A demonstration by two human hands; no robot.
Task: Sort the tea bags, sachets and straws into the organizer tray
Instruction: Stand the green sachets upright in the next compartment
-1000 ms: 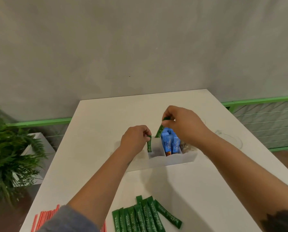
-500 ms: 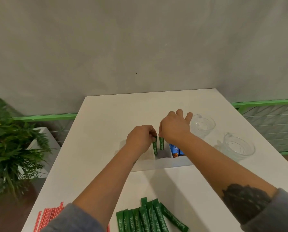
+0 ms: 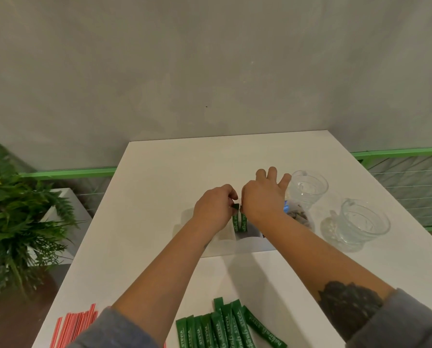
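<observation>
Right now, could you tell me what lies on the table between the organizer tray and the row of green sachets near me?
In the head view, only bare white table lies between the organizer tray and the green sachets, crossed above by both forearms.

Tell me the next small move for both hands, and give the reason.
Probably let go of the two green sachets and withdraw: the left hand and right hand each pinch one by its top, and both sachets already stand upright in the organizer tray. More green sachets wait nearby.

organizer tray (image 3: 250, 244): white, mid-tabletop | two green sachets (image 3: 239, 221): upright in middle compartment | green sachets pile (image 3: 225, 325): flat, near edge | red straws (image 3: 75, 325): near-left corner
</observation>
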